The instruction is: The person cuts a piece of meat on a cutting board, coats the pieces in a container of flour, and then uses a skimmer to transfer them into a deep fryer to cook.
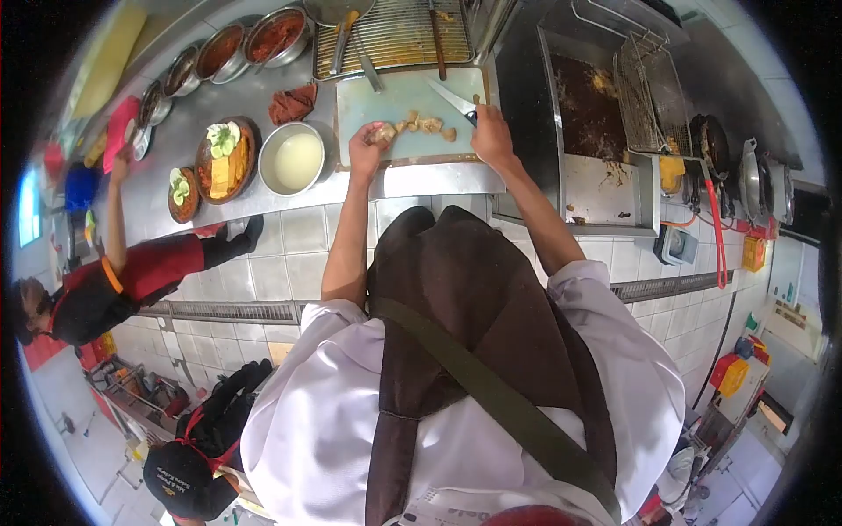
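Observation:
A pale cutting board [368, 95] lies on the steel counter, with several light-brown food pieces [425, 123] in a loose row across it. My right hand [492, 133] is closed round the dark handle of a knife [452, 97], whose blade points up and left over the board. At the board's left edge my left hand [367, 145] has its fingers closed on a piece of the food [382, 133]. Left of the board stand a metal bowl of pale liquid [298, 161] and a crumpled red-brown cloth [292, 103].
Behind the board is a wire rack [399, 39] with utensils. To the right is a fryer [586, 110] with a wire basket [643, 96]. Plated dishes [225, 162] and bowls of red food [274, 37] stand left. Two co-workers [114, 280] are at the left.

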Motion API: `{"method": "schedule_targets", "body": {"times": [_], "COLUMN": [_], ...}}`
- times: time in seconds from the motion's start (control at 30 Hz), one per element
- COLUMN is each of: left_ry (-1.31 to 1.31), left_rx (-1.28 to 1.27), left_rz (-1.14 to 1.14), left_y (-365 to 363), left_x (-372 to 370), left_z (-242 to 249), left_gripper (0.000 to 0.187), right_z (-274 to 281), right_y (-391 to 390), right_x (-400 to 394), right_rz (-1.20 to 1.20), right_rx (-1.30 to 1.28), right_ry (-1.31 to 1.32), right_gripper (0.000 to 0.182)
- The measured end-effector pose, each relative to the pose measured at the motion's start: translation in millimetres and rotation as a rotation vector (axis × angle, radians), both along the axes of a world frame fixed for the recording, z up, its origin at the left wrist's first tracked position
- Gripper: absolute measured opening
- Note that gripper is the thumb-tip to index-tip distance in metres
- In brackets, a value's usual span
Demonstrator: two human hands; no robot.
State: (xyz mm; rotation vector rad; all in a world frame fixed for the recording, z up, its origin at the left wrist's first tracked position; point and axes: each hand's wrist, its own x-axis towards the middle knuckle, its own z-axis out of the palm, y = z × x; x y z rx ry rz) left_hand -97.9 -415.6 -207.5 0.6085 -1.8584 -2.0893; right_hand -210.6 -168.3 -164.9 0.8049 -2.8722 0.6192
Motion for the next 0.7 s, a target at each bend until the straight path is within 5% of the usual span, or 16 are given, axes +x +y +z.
{"method": "schedule_targets", "body": {"times": [0.27,0.57,0.67,0.7], "left_ry": [0.044,0.024,-0.148,-0.097], "left_rx": [0.024,0.529,0.309,-0.155], "left_rz": [0.001,-0.031,-0.019,-0.029], "left_y": [-8,-11,-6,-1], "left_x": [6,6,-8,-15], "left_z": [-3,16,13,7], "left_gripper": [0.033,0.042,0.041,0.039], "right_z": [-9,-3,-8,-12], "right_y": [-19,-17,-29,-33], "right_x": [30,42,40,37], "right_rz": [0.044,0.021,0.061,0.093], "right_rx": [0.028,-0.056,-0.118,-0.155], "right_ry": [-0.023,-0.123,-0.246,-0.259], "right_gripper": [0.034,0.04,0.043,0.044]}}
